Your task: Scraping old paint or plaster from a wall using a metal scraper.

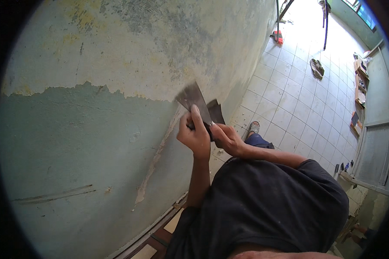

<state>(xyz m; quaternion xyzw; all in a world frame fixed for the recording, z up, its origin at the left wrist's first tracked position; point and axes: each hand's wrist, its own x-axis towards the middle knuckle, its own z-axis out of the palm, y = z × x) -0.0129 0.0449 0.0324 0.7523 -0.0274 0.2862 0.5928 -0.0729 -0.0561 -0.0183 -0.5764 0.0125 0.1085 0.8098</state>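
A putty knife (197,98) with a dark, flat blade that widens toward its far end is held up close to the wall. My left hand (196,134) is closed around it, thumb laid along the blade. From the right, my right hand (229,140) pinches its narrow end. Just behind it a second dark, flat piece (216,111) sticks up between the hands; what it is and which hand holds it I cannot tell. The blade's far edge is smeared by motion. Beside the hands, the wall (90,142) has green paint below and a bare, patchy pale surface above.
A pale scraped streak (157,166) runs down the green paint. White floor tiles (289,103) stretch away at right, with a crumpled cloth (317,69) and wooden shelves (359,86) along the far side. My shoe (254,127) stands near the wall's foot, where crumbs lie.
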